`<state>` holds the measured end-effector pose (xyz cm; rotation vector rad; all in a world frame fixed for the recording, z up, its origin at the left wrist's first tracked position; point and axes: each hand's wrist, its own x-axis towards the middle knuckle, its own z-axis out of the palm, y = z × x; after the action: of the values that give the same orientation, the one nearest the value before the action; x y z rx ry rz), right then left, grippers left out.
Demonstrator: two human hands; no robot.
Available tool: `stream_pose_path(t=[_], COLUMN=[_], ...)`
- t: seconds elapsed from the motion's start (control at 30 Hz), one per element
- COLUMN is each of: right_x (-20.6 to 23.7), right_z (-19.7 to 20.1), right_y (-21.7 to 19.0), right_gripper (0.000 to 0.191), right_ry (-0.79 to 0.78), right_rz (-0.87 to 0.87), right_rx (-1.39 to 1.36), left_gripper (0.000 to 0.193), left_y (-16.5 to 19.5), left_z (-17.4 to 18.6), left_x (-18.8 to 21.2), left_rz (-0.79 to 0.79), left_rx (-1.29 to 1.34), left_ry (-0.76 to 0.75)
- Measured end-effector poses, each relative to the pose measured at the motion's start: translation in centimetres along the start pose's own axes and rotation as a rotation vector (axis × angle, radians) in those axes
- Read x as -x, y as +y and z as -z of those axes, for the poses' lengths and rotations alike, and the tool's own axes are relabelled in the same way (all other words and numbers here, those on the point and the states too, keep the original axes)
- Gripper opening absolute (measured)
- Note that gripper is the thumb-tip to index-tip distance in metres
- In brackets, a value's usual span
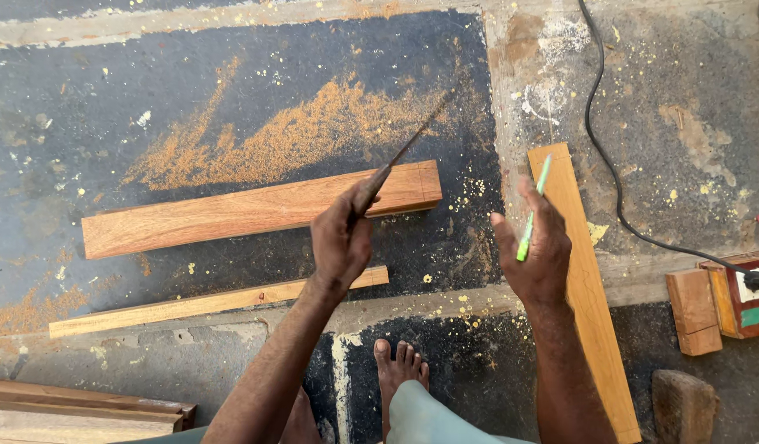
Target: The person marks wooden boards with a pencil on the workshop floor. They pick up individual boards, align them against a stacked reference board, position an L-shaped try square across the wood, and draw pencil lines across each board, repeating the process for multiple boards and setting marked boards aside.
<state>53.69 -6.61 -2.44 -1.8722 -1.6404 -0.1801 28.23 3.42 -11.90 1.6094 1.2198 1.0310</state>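
My left hand [341, 238] grips the handle of a thin dark blade or file [412, 141] that points up and to the right, blurred, above a wide reddish wooden plank [231, 214]. My right hand [537, 247] holds a green pen [531, 218] upright between the fingers, over the edge of a long plank [589, 288] that runs down to the right. A narrow wooden strip [190, 306] lies below the wide plank. My bare foot [398, 370] shows between my arms.
Orange sawdust [289, 140] is spread over the dark floor. A black cable [610, 164] curves down the right side to a red and green box [745, 296]. A small wood block [692, 312], a dark chunk [682, 404] and stacked boards [75, 411] lie nearby.
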Motion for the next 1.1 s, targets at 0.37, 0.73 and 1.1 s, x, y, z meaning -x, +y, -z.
stream_pose_path(t=[0.37, 0.73, 1.1], right_x=[8.4, 12.0, 11.6], right_z=[-0.7, 2.5, -1.2], right_y=[3.8, 3.7, 1.6], right_gripper=[0.026, 0.018, 0.02], right_ry=[-0.085, 0.077, -0.009], right_rz=[-0.417, -1.186, -1.188], right_rx=[-0.02, -0.305, -0.515], left_gripper=[0.084, 0.063, 0.048], left_y=[-0.7, -9.7, -11.8], left_z=[7.6, 13.8, 10.0], left_x=[-4.3, -6.7, 2.1], left_rz=[-0.223, 0.062, -0.286], left_rx=[-0.583, -0.97, -0.999], left_ry=[-0.378, -0.917, -0.787])
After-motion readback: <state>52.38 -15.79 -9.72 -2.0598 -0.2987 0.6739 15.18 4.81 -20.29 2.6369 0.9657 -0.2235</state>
